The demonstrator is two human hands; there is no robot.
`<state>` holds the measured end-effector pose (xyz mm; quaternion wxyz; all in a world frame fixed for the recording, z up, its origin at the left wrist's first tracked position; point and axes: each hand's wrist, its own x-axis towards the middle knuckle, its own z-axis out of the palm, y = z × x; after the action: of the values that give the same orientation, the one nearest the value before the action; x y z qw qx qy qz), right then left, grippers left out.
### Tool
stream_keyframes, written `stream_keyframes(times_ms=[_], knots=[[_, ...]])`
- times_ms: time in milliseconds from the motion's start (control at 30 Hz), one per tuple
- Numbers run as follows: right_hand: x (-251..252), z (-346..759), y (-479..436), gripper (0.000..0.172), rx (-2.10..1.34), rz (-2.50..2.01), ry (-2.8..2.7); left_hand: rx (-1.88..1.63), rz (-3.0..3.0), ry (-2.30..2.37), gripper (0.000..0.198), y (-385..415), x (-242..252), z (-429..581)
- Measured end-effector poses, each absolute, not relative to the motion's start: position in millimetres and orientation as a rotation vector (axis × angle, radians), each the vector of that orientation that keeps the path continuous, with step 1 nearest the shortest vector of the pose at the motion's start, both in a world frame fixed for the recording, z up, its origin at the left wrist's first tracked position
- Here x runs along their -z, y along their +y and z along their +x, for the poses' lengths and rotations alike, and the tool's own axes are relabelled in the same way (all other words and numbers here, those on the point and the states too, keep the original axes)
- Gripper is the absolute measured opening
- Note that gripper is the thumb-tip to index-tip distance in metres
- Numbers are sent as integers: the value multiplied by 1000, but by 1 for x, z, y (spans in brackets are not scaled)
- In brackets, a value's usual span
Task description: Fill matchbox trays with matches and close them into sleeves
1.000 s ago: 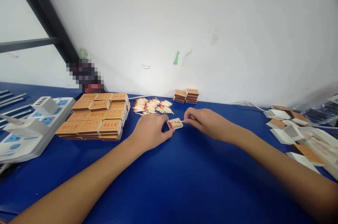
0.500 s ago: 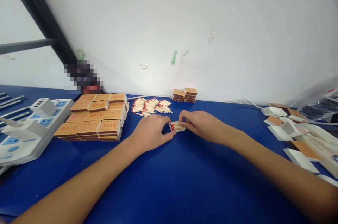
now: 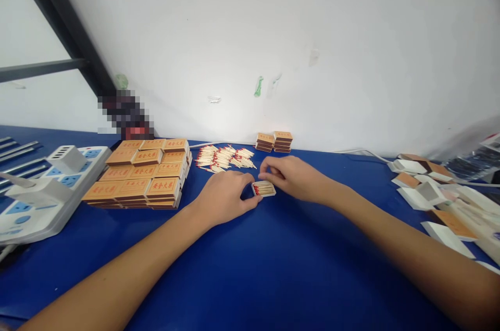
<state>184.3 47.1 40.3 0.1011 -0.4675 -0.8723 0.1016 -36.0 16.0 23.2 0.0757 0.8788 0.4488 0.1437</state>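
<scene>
A small white matchbox tray [image 3: 269,194] with a row of red-tipped matches [image 3: 264,188] in it lies on the blue table. My left hand [image 3: 228,195] is closed around the tray's left end, thumb in front and fingers behind. Just above the tray's right end hovers my right hand [image 3: 291,177], fingers bent and a little apart, with nothing visible in them. Behind the hands, a loose heap of matches [image 3: 222,156] is spread near the wall.
Stacked orange matchboxes [image 3: 146,172] stand at left, beside a white power strip [image 3: 58,206] with plugs. Two short matchbox stacks [image 3: 274,141] are by the wall. Empty trays and sleeves [image 3: 424,190] lie scattered at right. A white cable [image 3: 363,151] runs along the wall.
My right hand has lifted off the matches in the tray and moved slightly up and left. More of the matches now show. The left hand stays at the tray.
</scene>
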Motion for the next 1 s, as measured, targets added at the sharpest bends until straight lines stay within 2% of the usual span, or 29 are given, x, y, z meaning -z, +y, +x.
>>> stream_keyframes(times_ms=[100,200,600,1000], knots=[[-48,165,71,28,-7,-1542,-2537,-435,2636,1345,26,16,-23,-36],[-47,143,97,36,127,-1726,-2591,-416,2637,1344,26,16,-24,-36],[-31,135,122,36,246,-1882,-2550,-380,2690,1343,31,14,-22,-36],[-30,138,122,33,141,-1942,-2470,-367,2718,1350,33,16,-20,-36]])
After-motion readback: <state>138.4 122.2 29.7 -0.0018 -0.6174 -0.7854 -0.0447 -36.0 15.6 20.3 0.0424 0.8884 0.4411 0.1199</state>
